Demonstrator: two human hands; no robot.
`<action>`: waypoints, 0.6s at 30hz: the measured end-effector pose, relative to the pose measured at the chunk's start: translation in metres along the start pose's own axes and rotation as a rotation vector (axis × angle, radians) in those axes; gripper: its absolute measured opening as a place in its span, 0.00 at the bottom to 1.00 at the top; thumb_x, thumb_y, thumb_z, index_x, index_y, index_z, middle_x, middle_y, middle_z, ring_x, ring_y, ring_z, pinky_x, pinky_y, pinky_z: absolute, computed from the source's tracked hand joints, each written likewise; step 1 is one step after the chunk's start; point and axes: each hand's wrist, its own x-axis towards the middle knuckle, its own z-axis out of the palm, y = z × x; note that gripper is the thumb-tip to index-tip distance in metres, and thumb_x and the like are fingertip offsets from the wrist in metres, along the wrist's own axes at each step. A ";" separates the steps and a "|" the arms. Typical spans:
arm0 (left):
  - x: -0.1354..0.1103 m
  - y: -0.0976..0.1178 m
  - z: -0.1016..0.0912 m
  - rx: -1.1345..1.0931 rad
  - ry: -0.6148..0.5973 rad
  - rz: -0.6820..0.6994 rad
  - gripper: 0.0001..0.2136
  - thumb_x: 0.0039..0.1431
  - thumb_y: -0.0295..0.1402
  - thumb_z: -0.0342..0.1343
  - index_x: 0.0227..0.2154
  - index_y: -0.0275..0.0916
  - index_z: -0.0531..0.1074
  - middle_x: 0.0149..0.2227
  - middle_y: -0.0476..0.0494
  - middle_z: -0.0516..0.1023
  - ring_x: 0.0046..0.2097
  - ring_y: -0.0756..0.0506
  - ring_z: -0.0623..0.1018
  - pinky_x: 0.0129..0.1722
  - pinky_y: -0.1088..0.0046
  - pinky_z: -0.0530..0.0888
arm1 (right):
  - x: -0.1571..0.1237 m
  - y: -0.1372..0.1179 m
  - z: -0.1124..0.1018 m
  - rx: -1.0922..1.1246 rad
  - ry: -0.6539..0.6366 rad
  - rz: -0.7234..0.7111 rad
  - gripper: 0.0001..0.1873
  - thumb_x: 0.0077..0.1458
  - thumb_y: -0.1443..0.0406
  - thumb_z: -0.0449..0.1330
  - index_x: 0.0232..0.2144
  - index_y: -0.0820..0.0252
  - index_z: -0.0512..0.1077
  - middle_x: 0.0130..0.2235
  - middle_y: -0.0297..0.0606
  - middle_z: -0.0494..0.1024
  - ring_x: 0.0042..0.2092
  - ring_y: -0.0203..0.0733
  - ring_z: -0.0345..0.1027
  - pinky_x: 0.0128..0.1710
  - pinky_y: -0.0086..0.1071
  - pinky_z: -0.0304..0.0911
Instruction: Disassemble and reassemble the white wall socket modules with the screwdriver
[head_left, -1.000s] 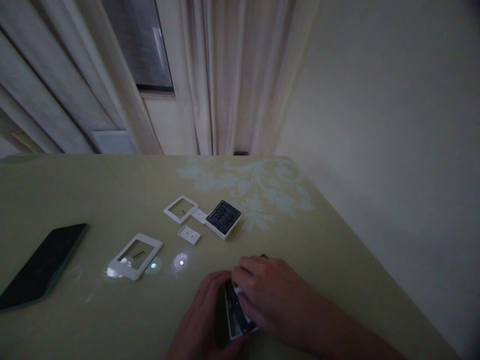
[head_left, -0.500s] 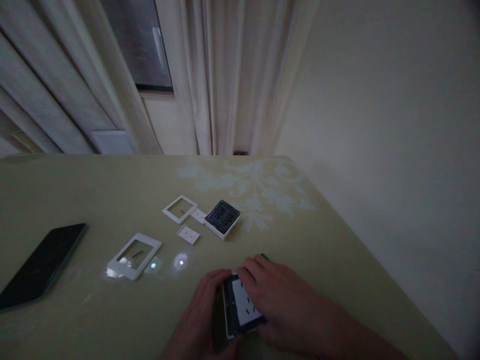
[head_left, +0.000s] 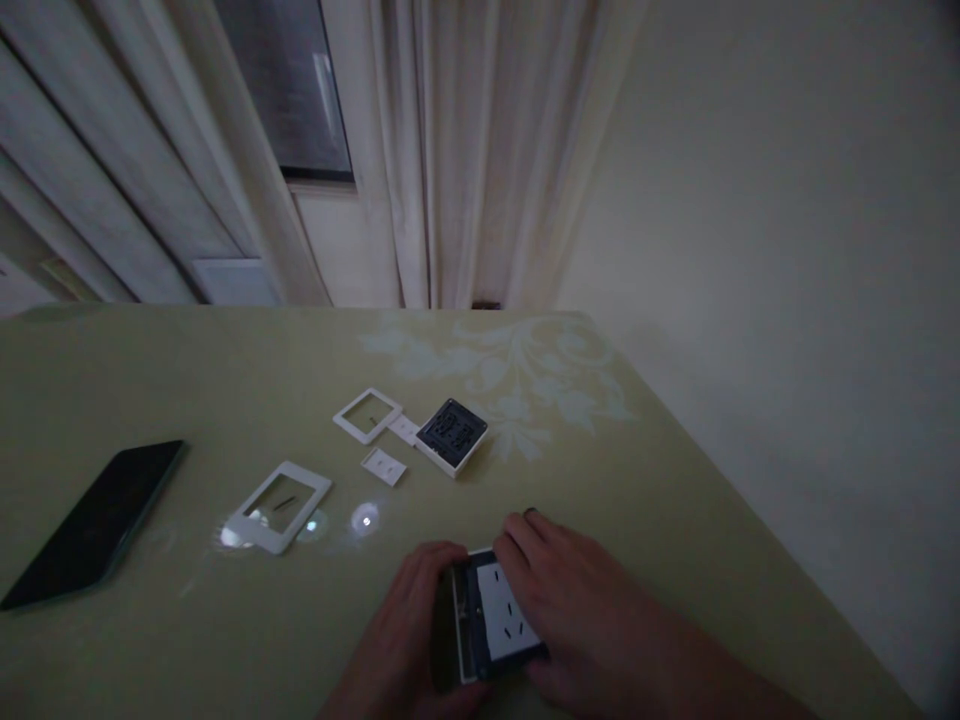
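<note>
Fingers on both sides of it, and look how it sits: a rectangular socket unit with a white slotted face, dark grey surround and pale rim (head_left: 510, 618) lies right between the two hands, longer edges running away from the body, far end tipped slightly to the left. Left hand (head_left: 401, 625) has it clasped along the left edge, fingertips hooked at the far left corner, thumb at the near one. Right hand (head_left: 574, 595) is the closer of the two to the slotted face, its fingers curled over the far right part and its thumb by the near right edge; that's a grasp too, though the fingertips are partly hidden. Just beside the left fingers, a dim strip opens between pale rim and grey surround, its contents too dark to read. A small dark tip (head_left: 530, 511) peeks out beyond the right knuckles, impossible to identify. Out beyond the fingertips, apart from both hands, sits a square white housing with a dark ridged back (head_left: 452, 435); off to the left of the left fingers lies a white rectangular plastic frame (head_left: 301, 514), around a thin dark sliver (head_left: 284, 503).
</note>
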 end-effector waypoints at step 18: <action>0.002 0.009 -0.011 0.172 -0.048 0.050 0.42 0.52 0.32 0.72 0.67 0.53 0.60 0.63 0.37 0.75 0.62 0.31 0.78 0.60 0.48 0.80 | -0.002 0.006 -0.001 0.090 0.004 -0.007 0.26 0.49 0.64 0.67 0.52 0.63 0.72 0.54 0.50 0.74 0.54 0.59 0.68 0.54 0.53 0.69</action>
